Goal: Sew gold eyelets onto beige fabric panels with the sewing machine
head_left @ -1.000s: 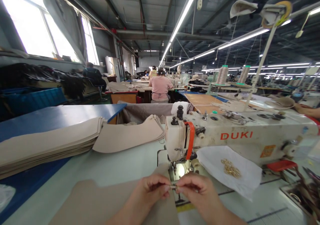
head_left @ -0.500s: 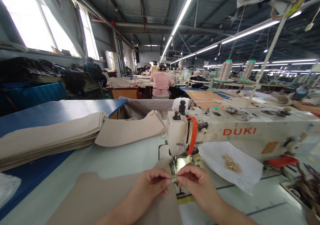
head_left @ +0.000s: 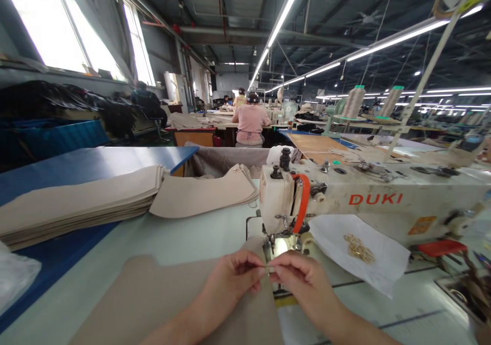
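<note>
My left hand is closed in a pinch on one end of a small pale strip. The other end is pinched by my right hand, and the fingertips almost meet. Most of the strip is hidden behind the fingers. Both hands are just in front of the needle area of a white sewing machine, over the right edge of a large beige panel. That panel lies flat on the table, partly under my left forearm. Right of the hands, gold-coloured rings rest on a white sheet.
Stacked beige panels lie at the left, with more cut panels beside them. A blue table adjoins the pale worktable. Thread cones stand behind the machine. A person in pink sits farther off.
The fingertips of my two hands have come slightly closer together, covering more of the pale strip. The whole view has shifted a little; the panels and rings lie as before.
</note>
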Action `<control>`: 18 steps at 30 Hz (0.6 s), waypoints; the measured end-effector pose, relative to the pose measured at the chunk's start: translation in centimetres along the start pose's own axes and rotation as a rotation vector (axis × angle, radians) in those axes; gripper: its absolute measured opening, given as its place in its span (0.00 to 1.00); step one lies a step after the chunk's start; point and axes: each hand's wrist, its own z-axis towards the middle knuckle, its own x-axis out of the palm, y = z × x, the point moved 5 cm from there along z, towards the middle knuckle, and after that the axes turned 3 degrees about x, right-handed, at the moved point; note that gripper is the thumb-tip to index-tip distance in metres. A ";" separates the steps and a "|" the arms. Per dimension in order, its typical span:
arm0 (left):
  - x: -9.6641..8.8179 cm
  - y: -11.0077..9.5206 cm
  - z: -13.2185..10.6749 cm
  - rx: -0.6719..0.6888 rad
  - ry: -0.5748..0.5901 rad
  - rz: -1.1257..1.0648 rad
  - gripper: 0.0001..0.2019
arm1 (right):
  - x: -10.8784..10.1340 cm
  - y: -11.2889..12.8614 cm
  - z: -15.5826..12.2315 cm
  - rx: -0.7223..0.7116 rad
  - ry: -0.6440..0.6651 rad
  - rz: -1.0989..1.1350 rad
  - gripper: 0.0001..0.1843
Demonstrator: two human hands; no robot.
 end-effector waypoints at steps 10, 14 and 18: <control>0.4 -0.4 -0.7 -0.123 -0.003 -0.280 0.21 | 0.1 -1.5 1.1 0.238 0.010 0.143 0.20; 0.9 0.1 -0.4 -0.178 0.091 -0.281 0.22 | 0.2 -1.7 1.2 0.234 0.012 0.209 0.22; 1.1 0.7 0.1 -0.128 0.130 -0.234 0.18 | 0.5 -2.0 1.1 0.237 0.027 0.215 0.23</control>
